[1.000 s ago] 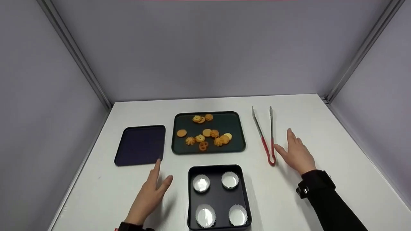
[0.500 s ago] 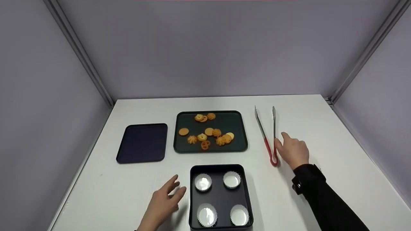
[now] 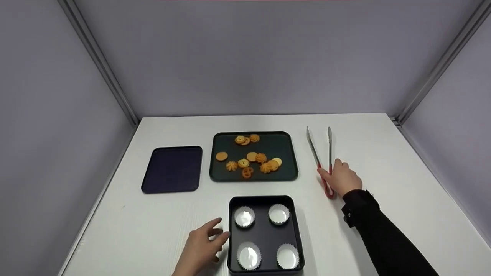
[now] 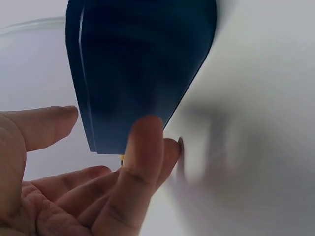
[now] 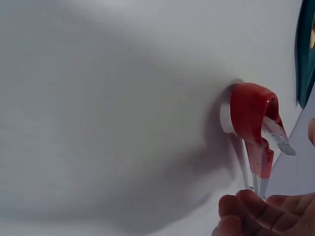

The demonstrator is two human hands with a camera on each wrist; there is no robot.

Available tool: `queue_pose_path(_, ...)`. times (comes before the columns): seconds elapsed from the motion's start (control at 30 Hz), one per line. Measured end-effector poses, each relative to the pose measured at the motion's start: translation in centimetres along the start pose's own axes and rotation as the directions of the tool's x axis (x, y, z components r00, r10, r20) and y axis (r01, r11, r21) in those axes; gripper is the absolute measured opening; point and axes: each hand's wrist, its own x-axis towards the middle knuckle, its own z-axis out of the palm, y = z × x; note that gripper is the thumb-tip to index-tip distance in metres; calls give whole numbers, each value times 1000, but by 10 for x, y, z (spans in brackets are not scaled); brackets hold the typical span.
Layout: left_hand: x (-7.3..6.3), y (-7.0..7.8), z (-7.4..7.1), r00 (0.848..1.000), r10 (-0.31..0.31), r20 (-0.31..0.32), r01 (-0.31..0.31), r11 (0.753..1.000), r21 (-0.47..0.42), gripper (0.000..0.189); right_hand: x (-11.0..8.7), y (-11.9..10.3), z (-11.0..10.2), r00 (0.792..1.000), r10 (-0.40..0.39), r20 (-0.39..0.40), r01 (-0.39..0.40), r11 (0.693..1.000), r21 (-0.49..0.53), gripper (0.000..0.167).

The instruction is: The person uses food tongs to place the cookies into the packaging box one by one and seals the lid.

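My left hand is beside the left wall of a dark rectangular baking pan, its fingers loosely bent. In the left wrist view the pan's wall rises between thumb and fingertips, with nothing pinched. Several white fluted paper cups stand in the pan. My right hand is over the red-handled metal tongs, which lie with their arms spread. Seen from the right wrist, the red handle bend sits between the thumb and the fingers, with a gap on either side.
Behind the pan, a dark green tray bears several cookies and a small pretzel. A bare dark purple tray lies to its left. Grey panels wall in the white table at the back and sides.
My right hand has moved left onto the tongs' handles. My left hand has drawn back from the purple tray and shifted right, to the pan's left edge. The view has shifted slightly.
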Motion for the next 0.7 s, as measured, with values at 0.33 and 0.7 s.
queue_pose_path(0.33, 2, 2, 6, 998, -20, 55, 20, 1000, 11, 58, 6, -1, 6, 992, 63, 111, -66, 998, 22, 71)
queue_pose_path(0.7, 1, 3, 11, 999, 31, 25, -33, 997, 74, 47, 7, -4, 12, 993, 38, 115, -42, 998, 36, 53)
